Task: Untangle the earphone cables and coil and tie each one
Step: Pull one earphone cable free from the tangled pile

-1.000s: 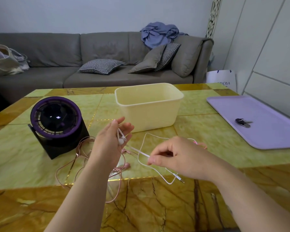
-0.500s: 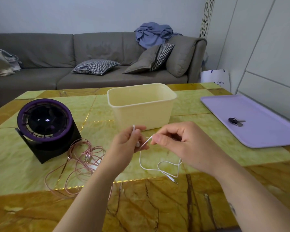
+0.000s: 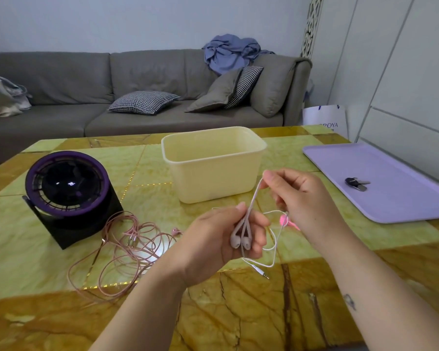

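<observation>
The left hand (image 3: 223, 239) curls round the white earphone (image 3: 241, 241) buds as an anchor, the right hand (image 3: 297, 198) pinches its cable just beyond, likely to start coiling, while the pink earphone (image 3: 127, 249) lies tangled farther left on the table (image 3: 23, 249).

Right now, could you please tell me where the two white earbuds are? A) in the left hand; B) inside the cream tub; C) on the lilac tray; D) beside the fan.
A: the left hand grips both white earbuds, while the right hand pinches their white cable higher up.
</observation>
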